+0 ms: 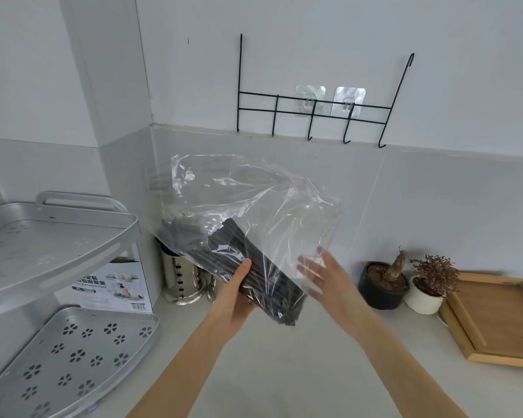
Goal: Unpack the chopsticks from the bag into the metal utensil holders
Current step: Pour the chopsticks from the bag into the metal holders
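Gripping the dark bundle of chopsticks (254, 276) through the clear plastic bag (248, 206), the left hand (234, 300) is holding the load tilted above the counter (284, 372), with the lower ends pointing toward the person and the upper ends slanting up and to the left. That tilt is probably keeping the sticks settled at the closed bottom while the loose, crumpled top of the bag is standing free above them. The right hand (323, 279) is hovering just beside the bag with fingers spread and slack, grasping nothing, blurred; it is likely reaching for the plastic to open it. Behind and below the bag, the metal utensil holders (180, 279) are standing against the wall, left of both hands
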Available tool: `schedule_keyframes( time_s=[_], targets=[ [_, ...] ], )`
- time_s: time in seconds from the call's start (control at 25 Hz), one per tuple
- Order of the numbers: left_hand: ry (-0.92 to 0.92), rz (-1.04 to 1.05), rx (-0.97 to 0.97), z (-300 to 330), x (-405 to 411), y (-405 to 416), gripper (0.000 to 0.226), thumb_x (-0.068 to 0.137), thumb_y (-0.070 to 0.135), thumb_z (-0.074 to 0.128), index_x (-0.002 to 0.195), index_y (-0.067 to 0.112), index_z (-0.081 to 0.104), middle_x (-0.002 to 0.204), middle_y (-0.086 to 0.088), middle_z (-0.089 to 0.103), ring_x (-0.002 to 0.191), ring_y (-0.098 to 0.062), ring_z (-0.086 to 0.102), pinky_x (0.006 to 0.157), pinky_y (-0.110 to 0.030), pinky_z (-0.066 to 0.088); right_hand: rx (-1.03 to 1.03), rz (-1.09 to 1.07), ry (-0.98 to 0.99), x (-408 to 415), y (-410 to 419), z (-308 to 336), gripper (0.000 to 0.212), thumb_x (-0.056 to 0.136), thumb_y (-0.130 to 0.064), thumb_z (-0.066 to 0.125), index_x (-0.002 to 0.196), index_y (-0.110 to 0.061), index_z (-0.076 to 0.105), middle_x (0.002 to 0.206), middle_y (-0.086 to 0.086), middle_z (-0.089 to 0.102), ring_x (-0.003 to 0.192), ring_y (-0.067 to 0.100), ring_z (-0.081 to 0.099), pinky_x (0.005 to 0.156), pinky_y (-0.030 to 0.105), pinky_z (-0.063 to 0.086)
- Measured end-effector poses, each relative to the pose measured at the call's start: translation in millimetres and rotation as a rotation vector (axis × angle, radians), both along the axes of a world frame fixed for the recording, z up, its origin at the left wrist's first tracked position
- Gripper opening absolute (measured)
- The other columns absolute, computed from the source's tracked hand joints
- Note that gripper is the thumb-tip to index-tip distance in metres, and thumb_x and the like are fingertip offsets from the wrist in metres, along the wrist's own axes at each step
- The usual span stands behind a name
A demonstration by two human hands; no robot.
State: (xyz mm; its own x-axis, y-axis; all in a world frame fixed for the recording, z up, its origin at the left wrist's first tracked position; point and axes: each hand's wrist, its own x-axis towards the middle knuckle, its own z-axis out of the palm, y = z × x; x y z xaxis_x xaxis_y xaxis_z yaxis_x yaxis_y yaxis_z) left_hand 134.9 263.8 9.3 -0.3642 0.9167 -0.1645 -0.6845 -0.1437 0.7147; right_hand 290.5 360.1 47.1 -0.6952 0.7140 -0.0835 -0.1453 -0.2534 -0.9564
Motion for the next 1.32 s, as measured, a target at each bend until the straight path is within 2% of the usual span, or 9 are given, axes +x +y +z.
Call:
schedule_keyframes(
  time_s=[0.16, 0.28, 0.36, 0.48, 0.56, 0.68, 0.88, 1.12, 1.32],
  targets=[
    [0.027, -0.015, -0.021, 1, 6, 18, 0.05, 0.07, 0.031, 0.064, 0.113, 0.006, 0.06, 0.112, -0.014, 0.066, 0.104, -0.03, 0.06, 0.105, -0.046, 0.04, 0.06, -0.008, -0.079, -4, -12, -26, 0.093, 0.023, -0.074, 0.075, 0.105, -0.036, 0.052, 0.09, -0.009, 0.073, 0.082, 0.012, 0.068, 0.07, 0.03, 0.053],
    [0.025, 0.032, -0.034, -1, 9, 30, 0.042, 0.069, 0.031, 0.066, 0.105, 0.01, 0.064, 0.111, -0.011, 0.068, 0.103, -0.026, 0.062, 0.105, -0.042, 0.041, 0.04, -0.033, -0.067, -9, -7, -34, 0.091, 0.044, -0.073, 0.071, 0.121, -0.03, 0.049, 0.106, 0.003, 0.07, 0.087, 0.02, 0.068, 0.057, 0.027, 0.052],
    [0.07, 0.062, -0.063, -5, 9, 40, 0.046, 0.073, 0.033, 0.064, 0.112, 0.009, 0.061, 0.118, -0.011, 0.066, 0.11, -0.025, 0.06, 0.102, -0.037, 0.043, 0.07, -0.063, -0.129, -14, -2, -40, 0.066, 0.065, -0.055, 0.07, 0.122, -0.033, 0.044, 0.121, 0.008, 0.061, 0.101, 0.024, 0.064, 0.065, 0.03, 0.053],
    [0.082, 0.025, -0.077, -8, 9, 51, 0.05, 0.074, 0.037, 0.063, 0.115, 0.009, 0.06, 0.117, -0.007, 0.066, 0.11, -0.022, 0.059, 0.094, -0.031, 0.046, 0.124, -0.176, -0.181, -19, 7, -44, 0.029, 0.081, -0.03, 0.066, 0.104, -0.036, 0.051, 0.113, 0.007, 0.063, 0.098, 0.021, 0.064, 0.071, 0.033, 0.054],
    [0.092, -0.028, -0.07, -7, 7, 57, 0.04, 0.074, 0.039, 0.061, 0.104, 0.013, 0.063, 0.104, -0.003, 0.068, 0.1, -0.017, 0.061, 0.085, -0.028, 0.048, 0.154, -0.234, -0.175, -20, 20, -41, 0.019, 0.083, -0.023, 0.062, 0.1, -0.028, 0.055, 0.108, 0.01, 0.065, 0.093, 0.024, 0.065, 0.062, 0.03, 0.053],
    [0.02, -0.02, -0.056, -4, -2, 68, 0.02, 0.085, 0.035, 0.053, 0.096, 0.02, 0.061, 0.097, 0.002, 0.064, 0.096, -0.014, 0.058, 0.082, -0.03, 0.048, 0.207, -0.255, -0.195, -15, 45, -30, 0.013, 0.084, -0.02, 0.06, 0.095, -0.028, 0.058, 0.103, 0.008, 0.065, 0.091, 0.024, 0.063, 0.06, 0.027, 0.05],
    [-0.272, 0.069, -0.039, -1, -16, 87, 0.017, 0.09, 0.031, 0.05, 0.087, 0.017, 0.06, 0.089, 0.0, 0.062, 0.093, -0.018, 0.058, 0.082, -0.036, 0.049, 0.307, -0.251, -0.296, -11, 82, -14, 0.013, 0.086, -0.02, 0.06, 0.098, -0.023, 0.059, 0.099, 0.01, 0.064, 0.076, 0.019, 0.059, 0.044, 0.019, 0.044],
    [-0.38, 0.078, -0.026, -9, -20, 99, 0.018, 0.092, 0.026, 0.048, 0.088, 0.013, 0.061, 0.094, -0.003, 0.063, 0.096, -0.022, 0.058, 0.094, -0.042, 0.046, 0.427, -0.212, -0.353, -22, 98, -1, 0.019, 0.087, -0.015, 0.058, 0.106, -0.014, 0.058, 0.102, 0.007, 0.063, 0.085, 0.015, 0.06, 0.06, 0.005, 0.047],
    [-0.445, 0.091, 0.051, -18, -29, 105, 0.016, 0.09, 0.024, 0.052, 0.083, 0.013, 0.061, 0.084, -0.003, 0.07, 0.095, -0.023, 0.061, 0.078, -0.043, 0.056, 0.539, -0.217, -0.42, -24, 111, 17, 0.013, 0.084, -0.02, 0.061, 0.088, -0.032, 0.06, 0.088, -0.003, 0.065, 0.083, 0.017, 0.062, 0.076, 0.022, 0.049]
  ],
)
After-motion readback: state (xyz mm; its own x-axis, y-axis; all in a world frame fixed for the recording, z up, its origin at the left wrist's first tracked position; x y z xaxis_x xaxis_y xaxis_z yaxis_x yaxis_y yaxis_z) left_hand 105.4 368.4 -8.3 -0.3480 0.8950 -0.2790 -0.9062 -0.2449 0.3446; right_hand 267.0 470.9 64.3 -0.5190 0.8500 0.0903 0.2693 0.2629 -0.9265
